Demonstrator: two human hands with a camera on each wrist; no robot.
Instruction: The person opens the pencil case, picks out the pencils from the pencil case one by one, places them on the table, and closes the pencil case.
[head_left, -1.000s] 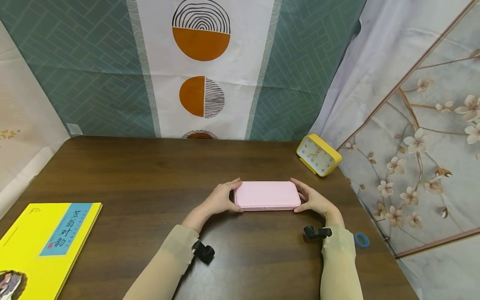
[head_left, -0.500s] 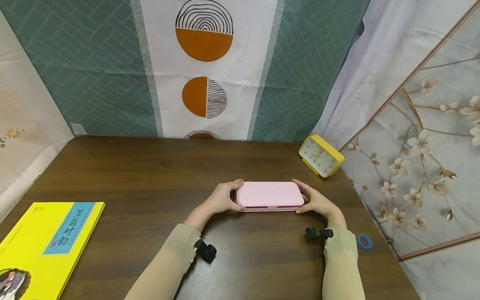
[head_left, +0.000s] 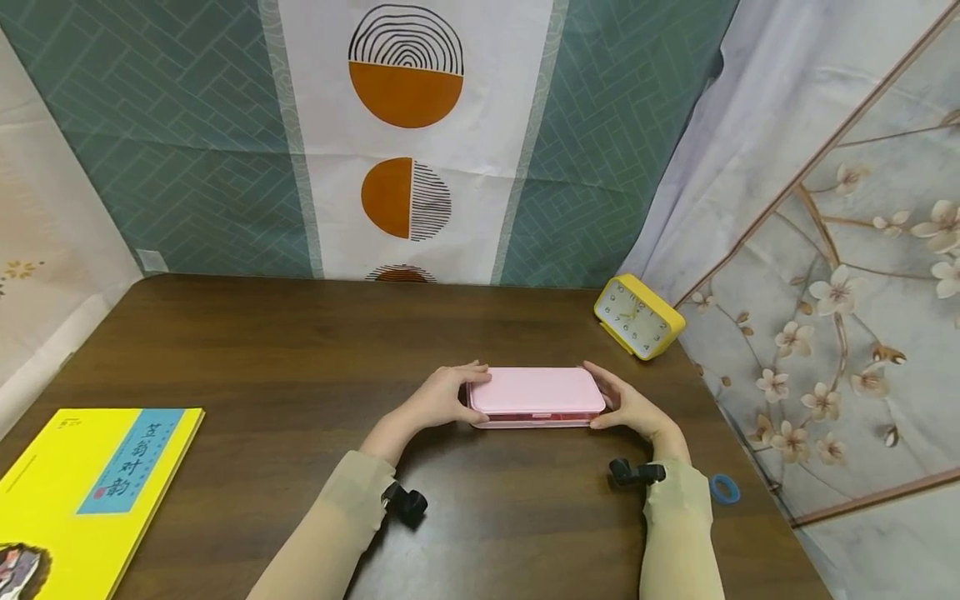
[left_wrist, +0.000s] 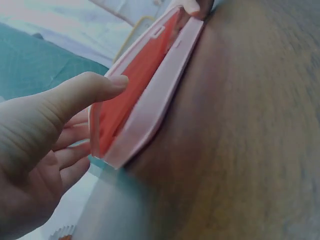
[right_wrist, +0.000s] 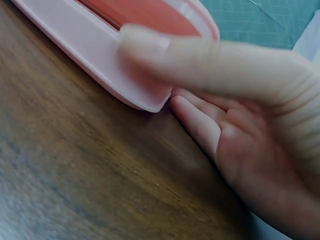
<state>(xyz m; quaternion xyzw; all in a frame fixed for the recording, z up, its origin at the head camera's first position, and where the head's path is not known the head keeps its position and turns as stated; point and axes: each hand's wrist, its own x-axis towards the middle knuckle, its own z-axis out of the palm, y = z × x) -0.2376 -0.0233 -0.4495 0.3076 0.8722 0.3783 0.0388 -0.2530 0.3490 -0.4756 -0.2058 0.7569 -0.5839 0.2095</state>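
A pink pencil case (head_left: 536, 389) lies on the wooden table between my two hands. Its lid is lifted a little at the front, and red lining (left_wrist: 135, 92) shows in the gap. My left hand (head_left: 442, 397) holds the left end, thumb at the front and fingers around the lid's end toward the back. At the right end, my right hand (head_left: 628, 402) grips the case. In the right wrist view its thumb (right_wrist: 165, 55) lies over the front edge of the lower shell, and the other fingers pass behind the corner.
A yellow alarm clock (head_left: 639, 317) stands at the table's back right corner. To the left lies a yellow book (head_left: 67, 483) with a blue title strip. A blue ring (head_left: 724, 489), like a tape roll, lies beside the right sleeve. Patterned cloths hang around the wooden table (head_left: 300, 333).
The case's lid has risen at the front, from closed to slightly raised, showing red inside. My left fingers have come further over the lid's corner. The right hand stays at its end.
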